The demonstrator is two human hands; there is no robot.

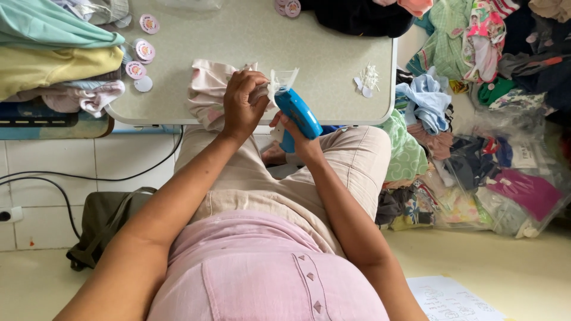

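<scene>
my right hand (295, 132) clamped on blue tag gun (298, 112) mid-frame, long axis diagonal, nose pointing upper left, left hand (242, 102) pinching pink cloth (208, 89) on table (333, 65)

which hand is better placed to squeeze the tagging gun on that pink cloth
Right. The right hand already holds the blue tagging gun, its tip at the pink cloth. The left hand is busy pinching the cloth on the table.
</scene>
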